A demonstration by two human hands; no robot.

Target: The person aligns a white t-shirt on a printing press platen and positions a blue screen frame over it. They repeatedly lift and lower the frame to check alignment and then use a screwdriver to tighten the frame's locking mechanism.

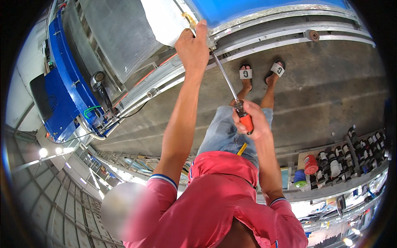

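My right hand (256, 120) is closed round the red and black handle of a long screwdriver (226, 78). Its shaft slants up to a small metal fitting (212, 44) at the near left corner of a metal frame (264, 24) holding a blue sheet (264, 8). My left hand (193, 51) is closed at that same corner, fingers bent over the frame's end and thumb pointing up. The fingertips' exact contact is partly hidden by the hand. Just left of my fingers lies a white sheet (159, 22).
Metal rails (281, 39) run along the near side, with a round roller (312, 35). At left stand a flat grey platen (120, 37), a heat gun (101, 87) with a cable and a blue machine beam (66, 62). Several bottles and a red tub (310, 164) sit on a shelf at lower right.
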